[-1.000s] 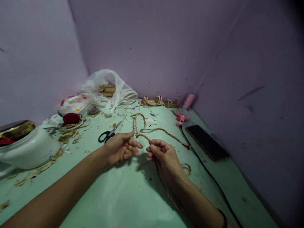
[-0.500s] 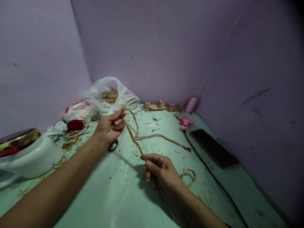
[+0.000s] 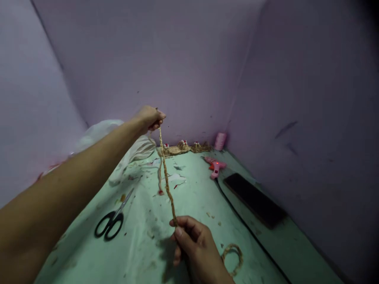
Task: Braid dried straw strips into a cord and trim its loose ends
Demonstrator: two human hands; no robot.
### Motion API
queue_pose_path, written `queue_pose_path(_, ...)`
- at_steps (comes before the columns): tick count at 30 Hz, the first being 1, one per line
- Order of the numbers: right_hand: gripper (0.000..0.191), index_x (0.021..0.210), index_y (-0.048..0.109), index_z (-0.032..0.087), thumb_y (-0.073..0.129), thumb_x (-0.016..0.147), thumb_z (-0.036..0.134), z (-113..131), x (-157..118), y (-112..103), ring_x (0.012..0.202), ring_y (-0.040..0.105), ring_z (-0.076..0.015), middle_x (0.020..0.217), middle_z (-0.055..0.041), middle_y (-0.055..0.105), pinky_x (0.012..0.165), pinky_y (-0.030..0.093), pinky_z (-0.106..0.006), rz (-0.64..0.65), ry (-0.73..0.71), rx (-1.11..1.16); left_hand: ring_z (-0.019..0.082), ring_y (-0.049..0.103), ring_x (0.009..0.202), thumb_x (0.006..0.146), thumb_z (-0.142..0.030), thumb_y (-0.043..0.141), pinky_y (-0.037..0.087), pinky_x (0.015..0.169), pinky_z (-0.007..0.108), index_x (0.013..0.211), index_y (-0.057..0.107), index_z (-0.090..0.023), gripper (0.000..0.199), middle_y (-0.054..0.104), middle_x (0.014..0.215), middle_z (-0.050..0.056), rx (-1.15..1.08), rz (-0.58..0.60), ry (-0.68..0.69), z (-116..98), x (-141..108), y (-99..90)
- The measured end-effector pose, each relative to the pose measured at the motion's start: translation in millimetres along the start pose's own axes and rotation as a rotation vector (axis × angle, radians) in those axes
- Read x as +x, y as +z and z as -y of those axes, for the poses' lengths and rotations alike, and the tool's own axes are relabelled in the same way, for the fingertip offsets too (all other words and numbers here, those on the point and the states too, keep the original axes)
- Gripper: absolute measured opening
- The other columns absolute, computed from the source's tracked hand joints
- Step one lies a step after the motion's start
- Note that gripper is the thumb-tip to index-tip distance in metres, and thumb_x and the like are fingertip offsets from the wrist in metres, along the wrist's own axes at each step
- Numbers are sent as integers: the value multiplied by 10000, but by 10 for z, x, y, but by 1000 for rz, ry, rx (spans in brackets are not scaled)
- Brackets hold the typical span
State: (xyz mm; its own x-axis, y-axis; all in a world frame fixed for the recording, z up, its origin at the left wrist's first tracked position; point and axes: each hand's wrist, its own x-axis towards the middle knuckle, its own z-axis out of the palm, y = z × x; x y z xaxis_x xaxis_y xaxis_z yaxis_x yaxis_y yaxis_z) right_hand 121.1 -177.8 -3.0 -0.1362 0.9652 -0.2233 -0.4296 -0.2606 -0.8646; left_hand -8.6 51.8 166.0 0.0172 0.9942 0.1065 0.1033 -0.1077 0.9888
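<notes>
A tan braided cord (image 3: 166, 177) is stretched taut between my two hands. My left hand (image 3: 151, 118) is raised in front of the far wall, fingers closed on the cord's upper part. Below it hangs a loose length of the cord with a reddish end (image 3: 160, 192). Lower and nearer to me, my right hand (image 3: 191, 242) pinches the cord between thumb and forefinger. Beside the right wrist lies a curled loop of similar braid (image 3: 233, 258) on the pale green table (image 3: 142, 252).
Black-handled scissors (image 3: 114, 219) lie at left. A pink glue gun (image 3: 216, 165) with a lit red light, its black cable (image 3: 251, 232) and a dark phone (image 3: 254, 199) are at right. Braided pieces (image 3: 183, 148), a pink spool (image 3: 220, 141) and a white plastic bag (image 3: 142, 148) stand by the wall.
My left hand has moved up and away, drawing a longer stretch of cord between the hands. The loose end has swung in close beneath it. The view has shifted, exposing the whole scissors.
</notes>
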Motion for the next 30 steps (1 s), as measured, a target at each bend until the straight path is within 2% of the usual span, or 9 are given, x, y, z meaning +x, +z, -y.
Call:
queue_pose_path(2, 355, 769, 591, 115, 708, 580, 393, -5, 56, -34, 329, 441, -34, 561, 20, 551, 343, 386, -174, 12, 4, 32, -22, 319, 339, 708, -86, 516, 155, 423, 127, 741, 537, -65, 44, 418, 465, -64, 92, -33, 20, 141, 71, 134)
queue_pose_path(6, 372, 745, 581, 103, 724, 553, 387, -45, 134, -77, 327, 429, -34, 533, 19, 538, 327, 376, -170, -59, 49, 61, 60, 369, 321, 507, 26, 587, 198, 357, 177, 653, 526, -120, 215, 434, 410, -53, 205, -107, -102, 633, -33, 250)
queue_pose_path(11, 387, 741, 570, 109, 735, 521, 381, -37, 82, -35, 337, 425, -38, 522, 28, 532, 335, 373, -173, -82, 68, 36, 55, 393, 340, 532, -43, 599, 226, 339, 162, 792, 533, -162, 294, 501, 520, -48, 253, -248, -63, 995, -886, 89)
queue_pose_path(13, 364, 739, 572, 113, 725, 537, 374, -26, 33, -8, 340, 420, -35, 529, 32, 529, 344, 371, -173, -77, 41, 16, 60, 372, 315, 645, -219, 583, 204, 304, 166, 684, 531, -142, 101, 495, 492, -22, 165, -108, -244, 1025, -1350, 22)
queue_pose_path(16, 315, 734, 577, 117, 707, 564, 348, -23, -40, 24, 358, 435, -43, 534, 29, 535, 369, 379, -181, -16, 2, -36, 57, 379, 315, 762, -379, 465, 180, 278, 156, 659, 563, -79, 332, 547, 536, 60, -170, 172, -740, 1080, -1887, -22)
queue_pose_path(18, 289, 726, 573, 120, 699, 571, 329, -26, -74, 37, 369, 446, -51, 528, 27, 540, 382, 380, -186, 13, -8, -70, 42, 379, 332, 785, -336, 448, 181, 276, 137, 722, 576, -50, 320, 564, 592, 80, -460, 212, -873, 1139, -2058, -16)
queue_pose_path(23, 302, 688, 570, 118, 723, 525, 322, -24, -82, 27, 370, 468, -70, 496, 18, 555, 394, 352, -193, 106, 84, -153, 2, 300, 336, 751, -115, 488, 169, 280, 104, 744, 567, -53, 101, 484, 564, 6, -852, 63, -673, 1235, -2084, 35)
queue_pose_path(27, 277, 655, 606, 110, 743, 526, 313, 5, -72, -4, 414, 476, -75, 497, 1, 566, 433, 344, -197, 216, 57, -221, 4, 338, 366, 699, -97, 532, 187, 297, 113, 679, 577, -62, 60, 496, 597, 13, -769, 54, -496, 1260, -2127, 61)
queue_pose_path(30, 266, 773, 661, 118, 708, 603, 316, 44, -76, -7, 565, 531, -102, 659, -46, 630, 545, 400, -226, 319, -22, -224, 13, 315, 356, 657, -136, 576, 143, 305, 125, 671, 600, -64, 77, 445, 493, -15, -649, 54, -467, 1297, -2192, 85)
